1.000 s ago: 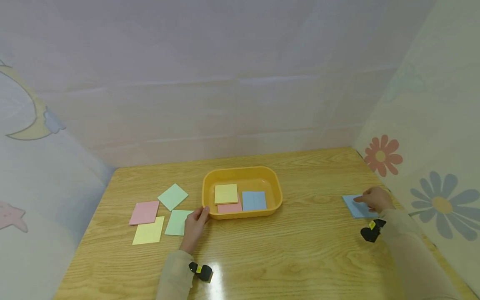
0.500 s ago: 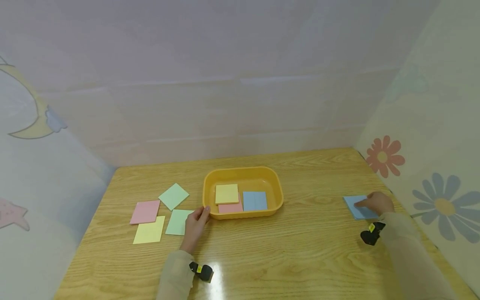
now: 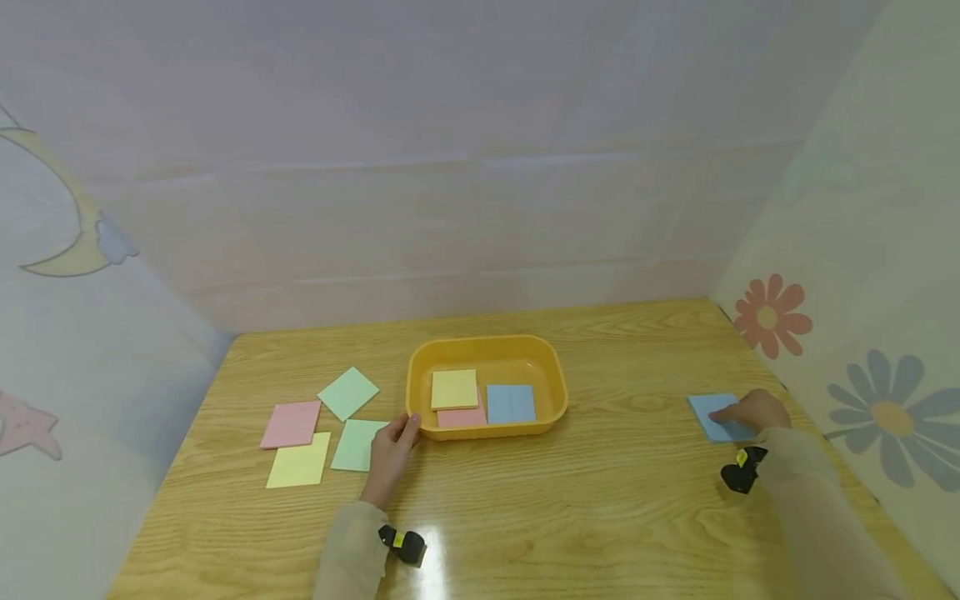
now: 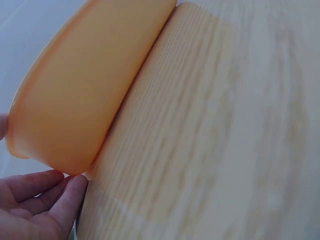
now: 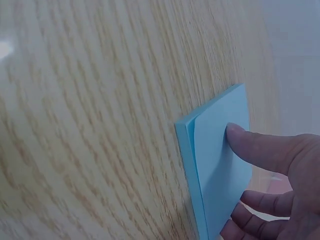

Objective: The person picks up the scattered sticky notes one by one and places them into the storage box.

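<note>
My left hand (image 3: 392,454) holds the near left corner of a yellow-orange plastic tray (image 3: 558,387). In the left wrist view, fingertips (image 4: 75,185) touch the lower corner of the tray wall (image 4: 95,85), and part of the thumb shows near the rim. Inside the tray lie a yellow sticky note pad (image 3: 453,388), a pink one (image 3: 461,418) partly under it, and a blue one (image 3: 512,404). At the right, my right hand (image 3: 761,409) grips a blue sticky note pad (image 5: 215,160), thumb on its top face and fingers along its far edge. That pad lies on the table.
Left of the tray lie two green sheets or pads, a diamond-turned one (image 3: 348,393) and another (image 3: 352,446) partly behind my left hand. A pink pad (image 3: 291,424) overlaps a yellow one (image 3: 300,462). Fabric-like walls (image 3: 360,242) enclose the wooden table (image 3: 585,508).
My right hand has settled on the blue pad, its extended finger pose giving way to the thumb on top. The left hand stays at the tray corner. The view shifts slightly.
</note>
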`<state>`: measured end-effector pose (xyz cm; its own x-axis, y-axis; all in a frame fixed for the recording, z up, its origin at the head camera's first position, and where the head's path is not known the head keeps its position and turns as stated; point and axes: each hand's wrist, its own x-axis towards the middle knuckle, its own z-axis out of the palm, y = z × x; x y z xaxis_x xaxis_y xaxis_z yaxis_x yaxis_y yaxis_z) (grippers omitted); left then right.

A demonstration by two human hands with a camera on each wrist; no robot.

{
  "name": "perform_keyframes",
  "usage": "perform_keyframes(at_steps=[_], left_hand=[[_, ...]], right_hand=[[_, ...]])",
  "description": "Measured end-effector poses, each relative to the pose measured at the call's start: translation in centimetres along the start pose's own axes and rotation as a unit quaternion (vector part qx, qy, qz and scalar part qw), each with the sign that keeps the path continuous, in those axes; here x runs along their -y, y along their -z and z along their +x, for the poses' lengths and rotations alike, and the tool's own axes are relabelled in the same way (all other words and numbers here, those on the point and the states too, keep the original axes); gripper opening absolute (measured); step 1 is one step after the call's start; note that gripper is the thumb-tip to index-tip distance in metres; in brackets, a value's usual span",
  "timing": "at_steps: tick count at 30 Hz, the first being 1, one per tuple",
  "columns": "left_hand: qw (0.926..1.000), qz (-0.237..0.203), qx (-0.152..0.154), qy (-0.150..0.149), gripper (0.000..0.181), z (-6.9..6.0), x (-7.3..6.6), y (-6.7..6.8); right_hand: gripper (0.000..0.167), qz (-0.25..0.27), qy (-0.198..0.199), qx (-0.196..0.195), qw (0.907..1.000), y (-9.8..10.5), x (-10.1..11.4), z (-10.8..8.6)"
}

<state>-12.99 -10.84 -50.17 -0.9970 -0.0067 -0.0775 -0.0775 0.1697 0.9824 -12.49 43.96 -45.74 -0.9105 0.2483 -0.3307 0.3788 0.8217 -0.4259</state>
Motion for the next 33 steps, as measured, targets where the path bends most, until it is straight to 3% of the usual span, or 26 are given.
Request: perform_keyframes(at_steps=[7, 16, 23, 28, 31, 33], left_hand=[[0.9999, -0.008, 0.011, 0.007, 0.056, 0.2, 0.2, 0.2], [1.0, -0.004, 0.003, -0.001, 0.058, 0.1, 0.1, 0.1], [0.9999, -0.012, 0.01, -0.004, 0.059, 0.0, -0.1, 0.2], [0.9997, -0.018, 0.014, -0.003, 0.052, -0.8, -1.9, 0.3], [0.9998, -0.015, 0.013, -0.005, 0.049, -1.5, -3.3, 0.2], [0.9997, -0.014, 0.015, -0.01, 0.049, -1.6, -3.4, 0.1]], right_hand=[[0.083, 0.007, -0.012, 0.012, 0.9998, 0.2, 0.2, 0.0], [0.087, 0.011, -0.019, 0.014, 0.9997, 0.0, 0.2, 0.0], [0.073, 0.019, -0.024, 0.007, 0.9995, 0.1, 0.4, -0.2], [0.078, 0.017, -0.018, 0.005, 0.9997, 0.0, 0.4, -0.3], [0.067, 0.022, -0.018, -0.001, 0.9996, -0.1, 0.4, -0.4], [0.061, 0.027, -0.017, -0.008, 0.9995, -0.3, 0.4, -0.6]])
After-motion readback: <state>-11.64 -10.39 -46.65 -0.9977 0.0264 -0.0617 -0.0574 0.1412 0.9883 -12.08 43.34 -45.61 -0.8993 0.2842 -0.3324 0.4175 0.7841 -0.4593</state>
